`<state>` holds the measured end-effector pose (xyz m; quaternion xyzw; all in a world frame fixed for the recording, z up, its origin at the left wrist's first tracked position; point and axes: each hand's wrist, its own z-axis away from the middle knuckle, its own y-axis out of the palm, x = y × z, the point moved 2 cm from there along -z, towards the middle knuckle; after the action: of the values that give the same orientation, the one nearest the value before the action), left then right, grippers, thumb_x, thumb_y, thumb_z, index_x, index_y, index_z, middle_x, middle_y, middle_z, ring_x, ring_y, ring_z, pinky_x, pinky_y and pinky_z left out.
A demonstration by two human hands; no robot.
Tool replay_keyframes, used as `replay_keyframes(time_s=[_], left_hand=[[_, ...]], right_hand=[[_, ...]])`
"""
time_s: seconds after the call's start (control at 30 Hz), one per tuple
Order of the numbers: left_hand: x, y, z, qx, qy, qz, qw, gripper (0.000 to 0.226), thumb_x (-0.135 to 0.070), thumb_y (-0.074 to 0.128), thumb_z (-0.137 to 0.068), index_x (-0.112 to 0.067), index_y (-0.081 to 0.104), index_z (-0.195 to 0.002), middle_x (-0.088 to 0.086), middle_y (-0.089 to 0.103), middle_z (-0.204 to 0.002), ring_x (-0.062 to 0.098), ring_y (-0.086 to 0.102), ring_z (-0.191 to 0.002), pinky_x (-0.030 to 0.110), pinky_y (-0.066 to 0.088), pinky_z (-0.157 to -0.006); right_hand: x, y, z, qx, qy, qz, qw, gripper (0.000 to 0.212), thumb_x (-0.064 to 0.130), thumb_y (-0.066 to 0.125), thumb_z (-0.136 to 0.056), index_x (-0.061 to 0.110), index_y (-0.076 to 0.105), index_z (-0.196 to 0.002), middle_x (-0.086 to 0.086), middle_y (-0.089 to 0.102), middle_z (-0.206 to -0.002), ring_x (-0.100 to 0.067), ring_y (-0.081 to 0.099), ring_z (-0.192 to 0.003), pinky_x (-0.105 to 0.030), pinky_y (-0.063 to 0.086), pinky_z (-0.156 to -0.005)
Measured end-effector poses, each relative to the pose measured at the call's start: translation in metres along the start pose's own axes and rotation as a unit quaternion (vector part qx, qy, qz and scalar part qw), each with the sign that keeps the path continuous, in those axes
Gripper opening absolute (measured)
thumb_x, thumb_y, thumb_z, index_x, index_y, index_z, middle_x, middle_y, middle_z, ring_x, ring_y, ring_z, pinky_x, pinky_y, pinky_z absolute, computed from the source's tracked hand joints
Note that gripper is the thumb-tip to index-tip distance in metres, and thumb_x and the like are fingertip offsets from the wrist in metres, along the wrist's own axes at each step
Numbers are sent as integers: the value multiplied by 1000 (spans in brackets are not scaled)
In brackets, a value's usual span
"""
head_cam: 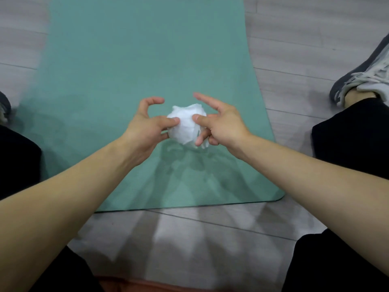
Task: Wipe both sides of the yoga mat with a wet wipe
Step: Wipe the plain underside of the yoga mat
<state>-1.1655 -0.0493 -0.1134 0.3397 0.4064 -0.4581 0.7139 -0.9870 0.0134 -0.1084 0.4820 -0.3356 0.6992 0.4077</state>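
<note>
so right now you've got the wet wipe (186, 126) bunched into a ball, held up between both hands over the yoga mat (134, 60), closer to its near edge than the far one. your left hand (145, 128) pinches it with thumb and a lower finger while the index curls free above; your right hand (219, 123) has the thumb and a couple of fingers on it, index pointing out loose.

my take: don't wipe with it balled up like that. shake it open or fold it flat into a pad so more wet surface meets the mat. then i'd start at the near right corner and work in overlapping strokes toward the far edge. watch your shoe (364, 72) on the floor (294, 49) beside the right edge when you flip it.
</note>
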Motion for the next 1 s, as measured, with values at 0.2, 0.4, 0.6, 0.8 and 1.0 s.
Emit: replay_keyframes(time_s=[0.2,0.4,0.6,0.8,1.0], left_hand=[[5,2,-9,43,64,-198,977,45,16,68,-87,-14,69,-120,7,71,-92,18,67,-83,35,54,-92],[31,25,-13,73,108,-463,877,58,-23,93,-74,-29,71,-127,2,61,-108,20,66,-99,33,54,-89],[30,32,-20,39,147,-471,869,46,-34,92,-76,-31,72,-117,-1,63,-111,17,62,-92,30,46,-80],[34,33,-15,52,-60,-165,983,36,-29,77,-96,-19,65,-128,8,77,-103,20,76,-85,47,62,-94],[30,33,-9,65,-25,-167,984,35,0,78,-90,-16,68,-120,8,79,-95,25,76,-86,49,63,-89]], right_hand=[[-24,-4,11,4,-15,141,990,37,4,77,-92,19,70,-125,-5,79,-100,-14,75,-59,-22,46,-47],[-49,-28,8,5,-23,242,970,23,15,78,-92,21,64,-108,5,77,-69,-10,76,-75,-38,59,-79],[-52,-34,-1,31,-1,199,980,34,6,55,-104,18,48,-135,1,79,-78,-10,63,-66,-33,46,-67],[-52,-43,2,-51,10,151,987,13,11,64,-102,17,57,-110,-2,77,-71,-25,74,-57,-36,52,-63],[-56,-40,-1,-104,21,123,987,18,7,76,-88,23,74,-80,-1,76,-76,-16,71,-62,-26,53,-62]])
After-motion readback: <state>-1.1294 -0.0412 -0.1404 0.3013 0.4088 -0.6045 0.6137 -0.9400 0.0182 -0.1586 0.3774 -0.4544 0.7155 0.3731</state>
